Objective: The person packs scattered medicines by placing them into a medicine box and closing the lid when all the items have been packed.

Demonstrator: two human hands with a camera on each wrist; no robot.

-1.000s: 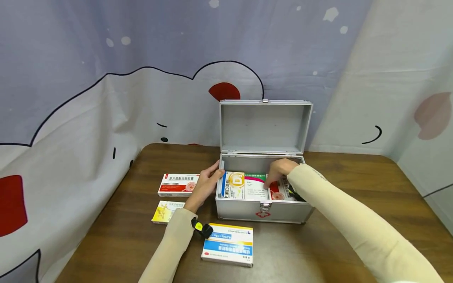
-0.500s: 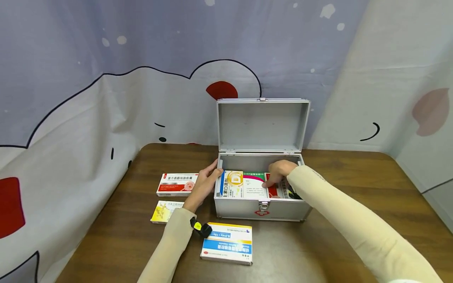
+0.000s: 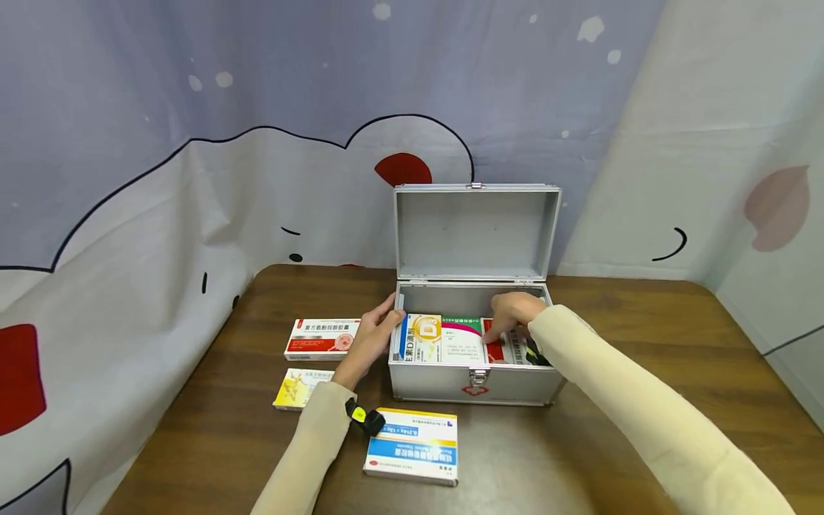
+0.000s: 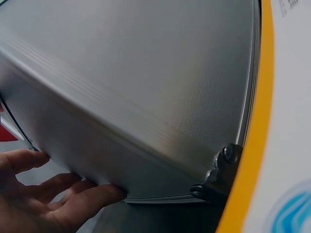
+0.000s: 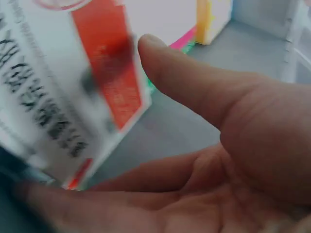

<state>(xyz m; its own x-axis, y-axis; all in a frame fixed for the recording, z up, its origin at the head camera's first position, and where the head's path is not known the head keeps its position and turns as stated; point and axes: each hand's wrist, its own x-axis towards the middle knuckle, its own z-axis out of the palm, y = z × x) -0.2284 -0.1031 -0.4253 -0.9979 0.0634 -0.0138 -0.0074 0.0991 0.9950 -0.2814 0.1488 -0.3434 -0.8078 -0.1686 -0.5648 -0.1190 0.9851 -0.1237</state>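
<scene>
My left hand (image 3: 370, 345) holds the left wall of a silver first-aid case (image 3: 438, 386), thumb over the rim. In the left wrist view its fingers (image 4: 92, 199) lie against the outer side. The case's lid (image 3: 476, 232) stands raised. Inside, my right hand (image 3: 513, 312) grips a red-and-white medicine box (image 3: 494, 349); in the right wrist view the thumb is at one edge of this box (image 5: 63, 92), the fingers near its lower corner, partly hidden. To its left stand a white-and-green medicine box (image 3: 460, 343) and an orange-and-white vitamin D box (image 3: 425, 336).
Left of the case lie a red-and-white medicine box (image 3: 322, 340) and a yellow-and-white one (image 3: 299, 390), partly behind the left wrist. A blue-and-white medicine box (image 3: 412, 447) lies in front, on the brown wooden table (image 3: 618, 429). A patterned curtain (image 3: 290, 86) hangs behind.
The head view has shifted slightly. My right hand stays at the red-and-white box inside the case, its fingers moving slightly. The left hand keeps its place on the case wall.
</scene>
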